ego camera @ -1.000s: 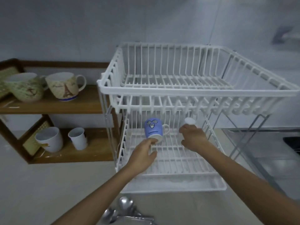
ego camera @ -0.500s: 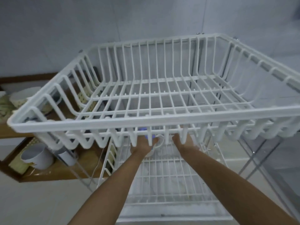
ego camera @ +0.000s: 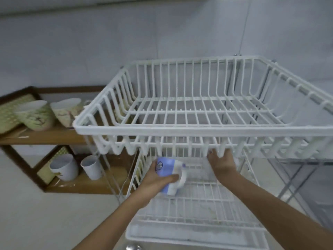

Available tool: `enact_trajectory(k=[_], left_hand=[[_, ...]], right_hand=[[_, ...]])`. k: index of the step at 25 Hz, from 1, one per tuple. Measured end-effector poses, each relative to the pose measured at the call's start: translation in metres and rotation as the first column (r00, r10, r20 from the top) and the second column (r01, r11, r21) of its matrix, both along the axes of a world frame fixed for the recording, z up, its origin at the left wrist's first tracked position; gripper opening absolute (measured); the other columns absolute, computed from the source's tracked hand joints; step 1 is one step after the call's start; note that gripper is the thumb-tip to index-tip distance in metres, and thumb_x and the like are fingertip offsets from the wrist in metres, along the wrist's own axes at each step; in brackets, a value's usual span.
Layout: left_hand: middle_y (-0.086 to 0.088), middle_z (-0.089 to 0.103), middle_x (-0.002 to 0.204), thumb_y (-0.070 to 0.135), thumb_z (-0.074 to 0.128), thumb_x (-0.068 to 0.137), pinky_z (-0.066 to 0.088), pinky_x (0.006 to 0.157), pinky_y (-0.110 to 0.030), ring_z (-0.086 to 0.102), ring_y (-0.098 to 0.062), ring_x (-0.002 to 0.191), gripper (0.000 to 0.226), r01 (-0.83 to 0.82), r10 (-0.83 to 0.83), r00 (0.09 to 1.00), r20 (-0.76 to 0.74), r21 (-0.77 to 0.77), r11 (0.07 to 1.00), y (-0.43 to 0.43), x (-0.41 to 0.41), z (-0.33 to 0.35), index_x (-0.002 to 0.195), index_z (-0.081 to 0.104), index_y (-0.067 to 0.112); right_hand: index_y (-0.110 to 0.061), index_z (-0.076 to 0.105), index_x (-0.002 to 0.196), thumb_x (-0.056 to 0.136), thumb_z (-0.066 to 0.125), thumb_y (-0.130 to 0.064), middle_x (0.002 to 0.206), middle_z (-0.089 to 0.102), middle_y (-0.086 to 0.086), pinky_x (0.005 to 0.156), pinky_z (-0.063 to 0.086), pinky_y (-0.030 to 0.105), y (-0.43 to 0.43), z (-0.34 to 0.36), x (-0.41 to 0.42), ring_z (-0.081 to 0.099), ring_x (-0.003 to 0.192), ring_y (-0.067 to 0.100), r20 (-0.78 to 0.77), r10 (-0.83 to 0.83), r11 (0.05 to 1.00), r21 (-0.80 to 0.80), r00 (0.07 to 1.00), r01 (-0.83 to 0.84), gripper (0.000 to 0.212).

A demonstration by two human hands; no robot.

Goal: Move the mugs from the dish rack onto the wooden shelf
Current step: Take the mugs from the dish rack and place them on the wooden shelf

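Pale tiled kitchen corner. Left hand wrapping round tilted blue mug, lifting off dish rack lower tier. Right hand fingers hidden, can't tell grip. Risking clipping upper tier heading toward wooden shelf, already holding 4 cups.

The wooden shelf bears two patterned mugs above, two white cups below.

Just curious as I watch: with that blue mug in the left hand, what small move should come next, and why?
Probably draw the blue mug out leftward from under the dish rack's upper basket, toward the wooden shelf. The left hand already grips it, tilted, above the lower tier, and the shelf stands just to the left. The right hand reaches further in under the basket.
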State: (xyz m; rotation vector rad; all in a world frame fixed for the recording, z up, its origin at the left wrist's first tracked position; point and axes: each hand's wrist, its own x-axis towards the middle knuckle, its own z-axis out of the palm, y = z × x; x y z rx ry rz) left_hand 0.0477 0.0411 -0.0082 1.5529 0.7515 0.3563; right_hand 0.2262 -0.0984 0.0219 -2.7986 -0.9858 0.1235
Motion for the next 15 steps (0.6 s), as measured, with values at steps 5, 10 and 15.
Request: enact_trajectory(k=[5,10,15], left_hand=[[0.009,0.065,0.128,0.013,0.080,0.059,0.053,0.084,-0.024,0.061,-0.013,0.117,0.087,0.246,-0.225,0.954,0.198,-0.092,0.965,-0.015,-0.131,0.006,0.136,0.042,0.027],[0.008,0.057,0.138,-0.009,0.072,0.064,0.051,0.093,-0.028,0.055,-0.015,0.126,0.092,0.244,-0.231,0.947,0.224,-0.032,0.969,0.024,-0.240,0.016,0.140,0.037,0.029],[-0.010,0.071,0.111,0.012,0.084,0.036,0.058,0.074,-0.038,0.068,-0.029,0.098,0.100,-0.142,0.165,0.967,0.195,-0.126,0.982,0.086,-0.279,0.011,0.129,0.049,0.018]], right_hand=[[-0.031,0.034,0.121,0.050,0.080,-0.054,0.102,0.059,-0.008,0.063,0.049,0.026,-0.031,0.040,-0.033,0.062,0.090,0.018,-0.140,0.068,0.991,0.123,0.988,-0.051,0.088],[-0.027,0.054,0.112,0.030,0.091,-0.029,0.101,0.074,-0.015,0.064,0.051,0.007,-0.059,0.045,-0.125,0.068,0.089,-0.005,-0.535,0.541,0.744,0.664,0.649,-0.072,0.089],[-0.040,0.051,0.115,0.047,0.089,-0.026,0.109,0.065,-0.027,0.078,0.049,0.008,0.004,0.047,-0.239,0.061,0.102,-0.010,-0.506,0.703,0.674,0.699,0.499,-0.239,0.079]])
